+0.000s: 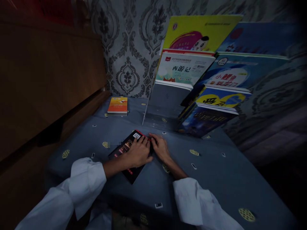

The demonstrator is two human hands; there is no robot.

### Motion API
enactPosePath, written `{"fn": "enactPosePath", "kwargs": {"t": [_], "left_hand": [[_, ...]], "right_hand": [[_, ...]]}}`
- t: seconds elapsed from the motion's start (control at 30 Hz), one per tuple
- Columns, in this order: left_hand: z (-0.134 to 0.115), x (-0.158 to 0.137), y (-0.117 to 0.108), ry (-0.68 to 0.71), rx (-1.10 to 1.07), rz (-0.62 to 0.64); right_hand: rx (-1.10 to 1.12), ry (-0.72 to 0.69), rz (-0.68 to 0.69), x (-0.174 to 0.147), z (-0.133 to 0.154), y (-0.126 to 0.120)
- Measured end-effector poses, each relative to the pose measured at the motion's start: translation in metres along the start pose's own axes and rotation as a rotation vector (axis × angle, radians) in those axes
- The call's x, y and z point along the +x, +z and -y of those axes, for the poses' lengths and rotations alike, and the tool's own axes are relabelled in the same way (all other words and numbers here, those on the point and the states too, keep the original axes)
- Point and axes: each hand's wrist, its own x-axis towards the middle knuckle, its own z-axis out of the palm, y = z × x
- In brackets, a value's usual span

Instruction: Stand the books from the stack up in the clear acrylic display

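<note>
Now left hand (pixel 139 154) flat on a black book (pixel 125 148), fingers (pixel 145 141) slightly apart; right hand (pixel 161 149) at its edge (grip unclear)

damask-patterned wall (pixel 128 59) | brown furniture (pixel 48 80), left | cloth-covered table (pixel 211 182) | dim light

A blue-grey cloth (pixel 203 179) with yellow and white motifs covers what seems to be a table (pixel 177 198), its right side dim. On it lie a black book (pixel 127 145), slanted near the front, and a pile (pixel 117 106) topped in orange; a clear stand (pixel 163 120) rests behind.
</note>
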Motion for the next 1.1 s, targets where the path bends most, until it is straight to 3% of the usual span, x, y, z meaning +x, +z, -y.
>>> {"fn": "enactPosePath", "kwargs": {"t": [0.17, 0.4, 0.57, 0.93, 1.1], "left_hand": [[-0.022, 0.004, -0.013, -0.067, 0.170, 0.056], [-0.032, 0.019, -0.031, -0.010, 0.289, 0.173], [-0.024, 0.030, -0.039, -0.051, 0.232, 0.204], [-0.005, 0.033, -0.056, -0.222, 0.120, 0.134], [0.023, 0.007, -0.051, -0.060, 0.019, 0.193]], "right_hand": [[0.060, 0.068, 0.017, 0.000, 0.006, -0.006], [0.069, 0.082, -0.057, -0.005, 0.013, -0.013], [0.067, 0.108, -0.121, -0.010, 0.010, -0.018], [0.437, 0.228, -0.008, -0.010, 0.014, -0.011], [0.510, 0.271, -0.030, -0.009, 0.008, -0.007]]}}
